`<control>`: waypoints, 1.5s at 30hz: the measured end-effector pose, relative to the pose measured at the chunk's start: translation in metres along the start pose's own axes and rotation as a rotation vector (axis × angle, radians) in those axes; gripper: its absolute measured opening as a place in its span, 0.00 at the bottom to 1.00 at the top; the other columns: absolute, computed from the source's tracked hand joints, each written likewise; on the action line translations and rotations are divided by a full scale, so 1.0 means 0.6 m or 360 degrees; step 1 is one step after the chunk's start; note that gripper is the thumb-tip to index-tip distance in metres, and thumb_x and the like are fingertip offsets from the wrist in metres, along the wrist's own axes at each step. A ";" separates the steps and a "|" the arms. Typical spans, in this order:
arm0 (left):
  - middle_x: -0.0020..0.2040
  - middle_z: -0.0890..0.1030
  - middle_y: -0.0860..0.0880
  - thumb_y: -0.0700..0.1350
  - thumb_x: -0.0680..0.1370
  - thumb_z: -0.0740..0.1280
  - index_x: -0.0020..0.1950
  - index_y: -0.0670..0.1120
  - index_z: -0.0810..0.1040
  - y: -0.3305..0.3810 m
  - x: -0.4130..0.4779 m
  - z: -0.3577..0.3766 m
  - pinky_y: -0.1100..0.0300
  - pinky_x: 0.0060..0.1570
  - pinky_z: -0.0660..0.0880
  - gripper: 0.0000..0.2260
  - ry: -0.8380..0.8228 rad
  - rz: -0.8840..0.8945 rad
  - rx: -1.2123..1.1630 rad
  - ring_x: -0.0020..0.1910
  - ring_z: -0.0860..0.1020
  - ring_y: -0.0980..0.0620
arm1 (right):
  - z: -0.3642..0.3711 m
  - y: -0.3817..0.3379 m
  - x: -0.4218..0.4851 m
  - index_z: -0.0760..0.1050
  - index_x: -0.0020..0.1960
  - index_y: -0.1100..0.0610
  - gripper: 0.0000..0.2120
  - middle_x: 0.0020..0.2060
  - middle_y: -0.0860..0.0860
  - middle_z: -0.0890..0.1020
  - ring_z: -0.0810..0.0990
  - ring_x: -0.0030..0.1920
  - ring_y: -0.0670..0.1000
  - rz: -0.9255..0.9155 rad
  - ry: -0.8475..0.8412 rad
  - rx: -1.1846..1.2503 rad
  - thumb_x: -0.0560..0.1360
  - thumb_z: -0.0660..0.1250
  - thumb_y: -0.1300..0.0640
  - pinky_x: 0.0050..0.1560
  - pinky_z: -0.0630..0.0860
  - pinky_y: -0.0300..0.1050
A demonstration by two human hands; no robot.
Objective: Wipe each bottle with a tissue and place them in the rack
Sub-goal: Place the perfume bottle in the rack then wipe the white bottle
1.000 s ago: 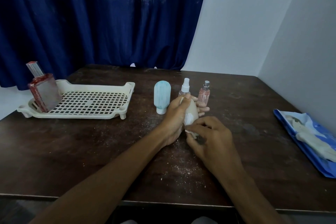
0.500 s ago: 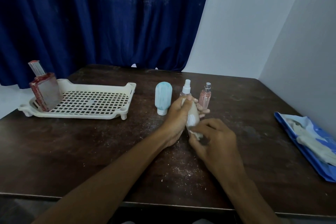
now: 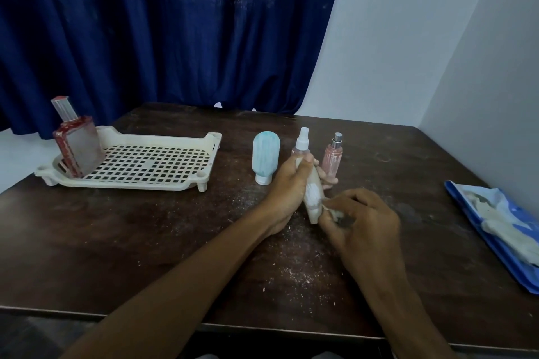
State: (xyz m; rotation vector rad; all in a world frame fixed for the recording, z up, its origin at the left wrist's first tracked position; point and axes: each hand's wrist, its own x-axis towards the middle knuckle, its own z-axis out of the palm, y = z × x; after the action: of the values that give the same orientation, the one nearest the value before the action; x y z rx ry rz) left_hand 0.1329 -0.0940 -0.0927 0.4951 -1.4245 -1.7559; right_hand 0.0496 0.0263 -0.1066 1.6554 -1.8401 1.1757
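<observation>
My left hand (image 3: 287,186) grips a beige bottle (image 3: 313,194), held tilted just above the table centre. My right hand (image 3: 361,221) pinches a crumpled tissue (image 3: 334,214) against the bottle's lower end. Behind them stand a pale blue tube (image 3: 265,159) on its cap, a clear spray bottle with a white nozzle (image 3: 302,141) and a pink spray bottle (image 3: 332,157). A cream plastic rack (image 3: 151,181) sits at the left, with a red-edged square bottle (image 3: 77,146) leaning in its left end.
A blue packet with white tissues (image 3: 501,224) lies at the table's right edge. The dark wooden table (image 3: 131,236) is dusted with white specks. A blue curtain hangs behind, and white walls close in on the right.
My right hand has slid the tissue slightly down the beige bottle towards its lower end. The left hand keeps the same grip.
</observation>
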 end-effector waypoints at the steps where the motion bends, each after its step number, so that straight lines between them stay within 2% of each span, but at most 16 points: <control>1: 0.39 0.79 0.46 0.47 0.86 0.54 0.56 0.40 0.70 0.000 0.000 0.000 0.54 0.54 0.81 0.11 -0.0002 -0.0003 -0.0004 0.48 0.84 0.46 | -0.002 0.004 0.001 0.85 0.42 0.58 0.09 0.39 0.50 0.82 0.79 0.37 0.49 0.0040 0.0022 -0.0004 0.64 0.80 0.65 0.38 0.76 0.40; 3: 0.39 0.80 0.46 0.47 0.86 0.55 0.56 0.40 0.70 0.000 0.001 0.000 0.51 0.56 0.81 0.12 0.0004 -0.0022 -0.0039 0.49 0.84 0.45 | -0.005 0.010 0.001 0.85 0.41 0.58 0.08 0.37 0.50 0.82 0.79 0.36 0.47 0.0115 0.0059 0.0030 0.65 0.79 0.66 0.38 0.73 0.35; 5: 0.39 0.80 0.46 0.48 0.86 0.55 0.56 0.40 0.71 0.000 0.000 0.000 0.49 0.59 0.79 0.12 0.0005 -0.0046 -0.0109 0.49 0.83 0.44 | -0.006 0.010 0.001 0.86 0.43 0.58 0.07 0.38 0.50 0.82 0.79 0.36 0.47 0.0126 0.0071 0.0090 0.66 0.78 0.66 0.39 0.73 0.34; 10: 0.41 0.79 0.45 0.49 0.86 0.55 0.56 0.41 0.71 0.003 -0.002 0.002 0.47 0.61 0.78 0.12 0.0006 -0.0088 -0.0216 0.51 0.82 0.43 | -0.001 -0.002 0.001 0.85 0.48 0.57 0.11 0.42 0.49 0.85 0.82 0.40 0.47 0.0054 0.0042 0.0201 0.67 0.79 0.65 0.42 0.80 0.44; 13: 0.41 0.78 0.44 0.49 0.85 0.55 0.56 0.41 0.71 0.002 -0.002 0.002 0.45 0.63 0.76 0.13 0.0001 -0.0105 -0.0240 0.51 0.82 0.42 | 0.007 -0.005 0.001 0.85 0.47 0.58 0.12 0.42 0.51 0.85 0.82 0.42 0.50 -0.0113 -0.0036 0.0110 0.65 0.79 0.66 0.45 0.78 0.42; 15: 0.40 0.79 0.46 0.49 0.86 0.55 0.57 0.40 0.70 0.004 -0.003 0.002 0.48 0.59 0.79 0.12 -0.0016 -0.0112 -0.0261 0.47 0.83 0.47 | 0.009 -0.003 0.002 0.85 0.47 0.57 0.12 0.42 0.51 0.85 0.81 0.42 0.50 -0.0118 -0.0026 0.0079 0.64 0.79 0.66 0.45 0.77 0.41; 17: 0.37 0.80 0.48 0.49 0.86 0.54 0.57 0.41 0.70 0.006 -0.006 0.002 0.56 0.48 0.81 0.12 -0.0038 -0.0125 -0.0266 0.40 0.83 0.53 | 0.009 -0.001 0.005 0.84 0.46 0.58 0.11 0.41 0.51 0.84 0.81 0.40 0.50 -0.0053 0.0049 0.0095 0.65 0.79 0.67 0.42 0.79 0.45; 20: 0.34 0.82 0.50 0.49 0.86 0.53 0.55 0.41 0.70 0.010 -0.010 0.002 0.62 0.39 0.79 0.12 -0.0073 -0.0135 -0.0263 0.35 0.82 0.56 | 0.009 -0.003 0.009 0.84 0.47 0.60 0.11 0.41 0.52 0.84 0.81 0.39 0.50 -0.0040 0.0098 0.0132 0.66 0.78 0.67 0.40 0.80 0.49; 23: 0.33 0.82 0.50 0.48 0.86 0.53 0.55 0.41 0.70 0.010 -0.010 0.002 0.60 0.44 0.80 0.12 -0.0060 -0.0127 -0.0274 0.38 0.83 0.55 | 0.007 -0.005 0.005 0.84 0.46 0.59 0.11 0.40 0.52 0.85 0.82 0.38 0.50 -0.0061 0.0074 0.0133 0.65 0.79 0.67 0.39 0.80 0.45; 25: 0.35 0.82 0.49 0.48 0.86 0.54 0.54 0.41 0.70 0.009 -0.009 0.002 0.53 0.54 0.80 0.12 -0.0063 -0.0126 -0.0283 0.43 0.83 0.50 | 0.005 -0.001 0.003 0.85 0.46 0.59 0.10 0.39 0.51 0.85 0.82 0.37 0.49 0.0004 0.0079 0.0129 0.66 0.79 0.66 0.38 0.81 0.47; 27: 0.36 0.82 0.49 0.49 0.86 0.54 0.54 0.41 0.70 0.008 -0.010 0.002 0.47 0.57 0.78 0.12 -0.0083 -0.0130 -0.0270 0.47 0.83 0.46 | 0.004 0.006 0.006 0.85 0.48 0.59 0.10 0.40 0.51 0.85 0.82 0.37 0.49 0.0087 0.0090 0.0119 0.68 0.78 0.65 0.38 0.81 0.49; 31: 0.38 0.80 0.47 0.48 0.86 0.53 0.56 0.41 0.70 0.010 -0.012 0.001 0.57 0.45 0.81 0.12 -0.0083 -0.0116 -0.0287 0.41 0.83 0.52 | 0.007 0.004 0.012 0.85 0.49 0.60 0.09 0.41 0.51 0.85 0.83 0.38 0.50 0.0034 0.0078 0.0156 0.69 0.77 0.65 0.40 0.81 0.49; 36: 0.42 0.78 0.44 0.48 0.86 0.53 0.54 0.41 0.70 0.010 -0.011 0.003 0.55 0.46 0.81 0.12 -0.0099 -0.0119 -0.0326 0.45 0.83 0.48 | 0.002 0.004 0.003 0.85 0.49 0.59 0.10 0.41 0.51 0.85 0.83 0.39 0.49 0.0034 0.0095 0.0122 0.68 0.78 0.64 0.39 0.81 0.48; 40: 0.42 0.77 0.44 0.47 0.86 0.53 0.56 0.41 0.70 0.010 -0.012 0.003 0.59 0.40 0.80 0.11 -0.0120 -0.0103 -0.0327 0.39 0.83 0.53 | 0.009 0.004 0.012 0.84 0.50 0.60 0.09 0.43 0.52 0.86 0.83 0.40 0.50 0.0047 0.0106 0.0134 0.69 0.77 0.65 0.40 0.82 0.49; 42: 0.42 0.78 0.44 0.47 0.86 0.53 0.56 0.40 0.70 0.008 -0.010 0.001 0.59 0.41 0.81 0.12 -0.0093 -0.0108 -0.0311 0.40 0.84 0.52 | 0.010 0.001 0.010 0.84 0.49 0.60 0.09 0.42 0.52 0.85 0.83 0.39 0.49 0.0024 0.0082 0.0153 0.69 0.77 0.65 0.40 0.81 0.47; 45: 0.41 0.79 0.44 0.47 0.86 0.54 0.54 0.40 0.71 0.007 -0.008 0.000 0.52 0.51 0.81 0.12 -0.0054 -0.0123 -0.0276 0.45 0.84 0.47 | 0.005 0.004 0.003 0.85 0.48 0.58 0.08 0.41 0.50 0.85 0.81 0.38 0.47 0.0043 0.0035 0.0167 0.70 0.77 0.64 0.37 0.80 0.46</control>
State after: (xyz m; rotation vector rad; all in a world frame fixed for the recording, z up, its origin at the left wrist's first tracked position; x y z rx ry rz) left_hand 0.1373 -0.0906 -0.0896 0.4341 -1.2770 -1.9377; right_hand 0.0475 0.0229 -0.1079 1.6715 -1.8210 1.3174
